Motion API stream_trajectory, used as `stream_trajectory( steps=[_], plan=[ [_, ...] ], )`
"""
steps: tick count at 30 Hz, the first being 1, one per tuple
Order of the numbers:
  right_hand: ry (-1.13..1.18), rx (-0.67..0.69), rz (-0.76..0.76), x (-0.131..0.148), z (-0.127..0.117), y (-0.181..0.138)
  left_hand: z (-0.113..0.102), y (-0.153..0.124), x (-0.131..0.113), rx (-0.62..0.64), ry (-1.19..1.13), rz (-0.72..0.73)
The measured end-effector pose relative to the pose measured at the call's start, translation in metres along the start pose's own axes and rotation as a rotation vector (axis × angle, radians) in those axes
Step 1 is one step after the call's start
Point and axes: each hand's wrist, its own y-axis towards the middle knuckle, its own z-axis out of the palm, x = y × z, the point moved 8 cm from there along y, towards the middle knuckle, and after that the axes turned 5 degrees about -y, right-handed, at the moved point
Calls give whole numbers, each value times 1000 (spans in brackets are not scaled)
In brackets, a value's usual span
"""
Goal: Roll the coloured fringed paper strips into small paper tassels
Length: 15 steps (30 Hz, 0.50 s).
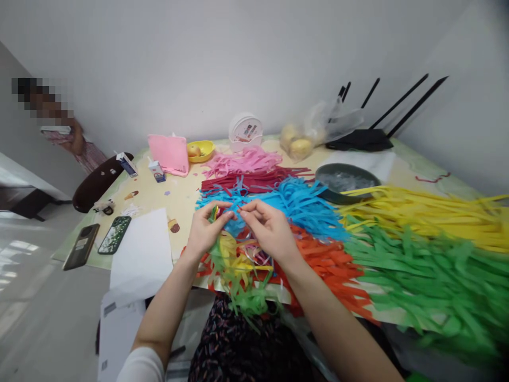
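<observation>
Head view: we've got a table (155, 197) with green strips (433, 281) spilling over the near edge at right, yellow strips (429, 209) behind them toward the right edge, blue strips (310, 207) mid-table. Multicolored bunch (228, 252) hangs past the near edge, our left hand (203, 231) pinching its top. Our right hand (274, 233) beside it: thumb and fingertips closed, we can't tell on what.

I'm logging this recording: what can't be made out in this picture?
All in the head view:
What, if anything, the right hand pinches: covered by its own fingers.
Part of the multicoloured strips inside the left hand: hidden by its fingers.
Yellow strips: some ends cut off by the right edge.
Print on the drink cartons: too small.
</observation>
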Motion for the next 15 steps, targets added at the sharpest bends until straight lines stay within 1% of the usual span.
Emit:
stream_trajectory(
  steps=[2,4,6,8,9,11,13,15],
  plan=[
    [64,22,15,0,2,0,0,-4,-7,-3,109,81],
    [169,75,67,-5,4,-1,4,-10,-11,19,243,149],
    [219,140,156,-20,6,-1,13,-13,-8,100,391,173],
    [215,161,236,-39,3,2,21,-14,-2,158,527,167],
    [208,135,253,-46,0,4,25,-13,1,187,572,170],
    [160,33,264,-55,-9,5,32,-13,5,227,625,175],
    [109,-93,259,-51,-20,2,37,-13,10,248,658,166],
    [136,-237,238,-40,-37,-4,38,-13,18,272,682,142]
  ],
)
